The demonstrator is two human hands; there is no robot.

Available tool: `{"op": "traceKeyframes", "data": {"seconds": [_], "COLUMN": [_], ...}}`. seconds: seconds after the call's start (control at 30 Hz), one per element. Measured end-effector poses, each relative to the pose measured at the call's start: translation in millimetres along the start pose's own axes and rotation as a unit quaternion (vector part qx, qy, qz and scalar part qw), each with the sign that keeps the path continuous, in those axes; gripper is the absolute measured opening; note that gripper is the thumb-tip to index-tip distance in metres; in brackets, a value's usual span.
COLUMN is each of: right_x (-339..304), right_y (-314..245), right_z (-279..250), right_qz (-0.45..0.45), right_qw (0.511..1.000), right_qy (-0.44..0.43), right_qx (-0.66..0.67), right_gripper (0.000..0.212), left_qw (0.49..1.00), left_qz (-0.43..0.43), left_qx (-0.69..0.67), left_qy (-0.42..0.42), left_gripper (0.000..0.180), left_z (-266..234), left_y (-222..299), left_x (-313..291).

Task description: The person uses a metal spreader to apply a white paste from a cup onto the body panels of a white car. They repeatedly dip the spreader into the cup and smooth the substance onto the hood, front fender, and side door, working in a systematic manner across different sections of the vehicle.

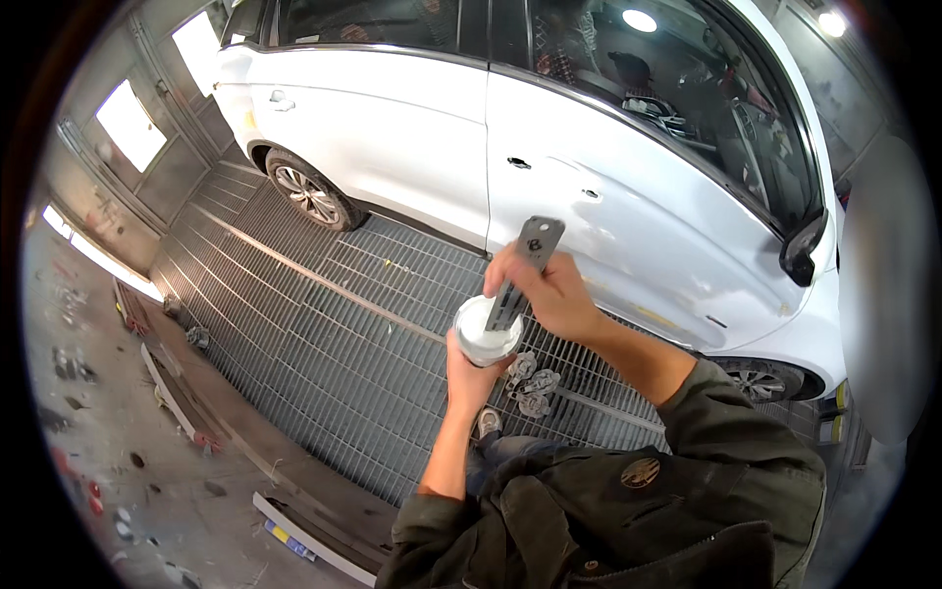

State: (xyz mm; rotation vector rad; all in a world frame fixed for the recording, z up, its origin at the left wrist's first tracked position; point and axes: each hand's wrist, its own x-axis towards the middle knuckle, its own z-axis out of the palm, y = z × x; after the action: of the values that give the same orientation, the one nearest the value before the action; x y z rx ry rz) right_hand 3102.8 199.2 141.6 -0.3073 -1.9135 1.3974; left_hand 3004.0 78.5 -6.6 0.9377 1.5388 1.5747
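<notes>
My left hand (469, 378) is wrapped round a clear cup (476, 346) of white paint (478, 319), held in front of my body above the floor grating. In my right hand (554, 293) is a flat grey mixing stick (538, 241) with slots and a hole at its top end. Its lower end dips into the paint, tilted, and the tip is hidden there. Beyond both hands stands a white car (402, 137), its front door (608, 211) nearest to my right hand. The door handle is off, leaving dark openings.
Metal grating (324, 304) covers the floor. Crumpled grey masking balls (535, 383) lie by my shoe (489, 422). Long light strips (172, 393) rest along the left ledge. Booth walls with bright windows (131, 126) rise at left; a side mirror (805, 247) juts out at right.
</notes>
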Motion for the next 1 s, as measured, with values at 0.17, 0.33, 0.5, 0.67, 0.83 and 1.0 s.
{"op": "traceKeyframes", "data": {"seconds": [0.17,0.33,0.5,0.67,0.83,1.0], "right_x": [43.5,67.3,98.5,112.4,156.0,178.8], "right_y": [9.2,15.2,38.2,96.4,147.1,199.7], "right_z": [-31.0,-53.3,-57.6,-23.1,-33.3,-44.2], "right_qz": [0.061,0.178,0.192,0.211,0.16,0.199], "right_qw": [0.947,0.925,0.918,0.884,0.884,0.881], "right_qy": [-0.069,-0.007,0.174,0.205,0.31,0.23], "right_qx": [-0.306,-0.335,-0.301,-0.362,-0.31,-0.362], "right_gripper": [0.022,0.02,0.019,0.018,0.02,0.021], "left_qw": [0.995,0.985,0.968,0.954,0.951,0.921], "left_qz": [0.057,0.075,0.043,0.024,0.015,-0.027], "left_qx": [-0.067,-0.075,-0.075,-0.039,-0.048,-0.146], "left_qy": [-0.045,-0.134,-0.234,-0.296,-0.306,-0.36], "left_gripper": [0.073,0.071,0.074,0.078,0.08,0.078], "left_z": [-12.3,-9.8,-27.5,-47.3,-54.4,-44.5], "left_y": [-12.3,-20.6,-12.5,-43.3,-89.5,-109.0], "left_x": [87.1,154.3,209.7,269.7,324.1,389.6]}}
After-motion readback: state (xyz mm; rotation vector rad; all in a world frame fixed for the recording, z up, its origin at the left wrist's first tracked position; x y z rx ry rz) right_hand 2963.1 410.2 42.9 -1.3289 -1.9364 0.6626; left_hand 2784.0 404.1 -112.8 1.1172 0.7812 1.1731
